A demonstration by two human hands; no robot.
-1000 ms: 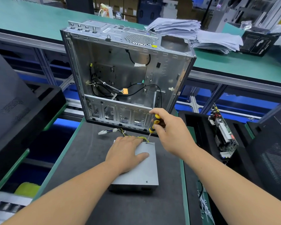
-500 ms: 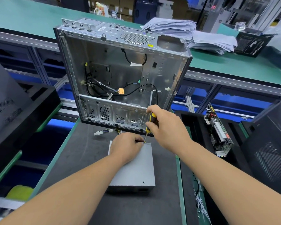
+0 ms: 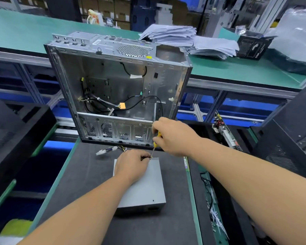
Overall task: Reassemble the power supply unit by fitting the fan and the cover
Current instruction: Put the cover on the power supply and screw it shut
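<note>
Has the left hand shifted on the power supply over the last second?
Yes. The left hand has slid from the middle of the power supply cover toward its far edge, pinching beside the screwdriver tip.

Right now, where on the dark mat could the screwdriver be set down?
Free: the mat left of the power supply, and its strip between supply and right edge. Crowded: the far end, where both hands, the left and the right with the screwdriver, meet beside the connector and case.

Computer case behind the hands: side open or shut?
Open. The computer case stands upright with no side panel; loose cables and bare metal interior show.
</note>
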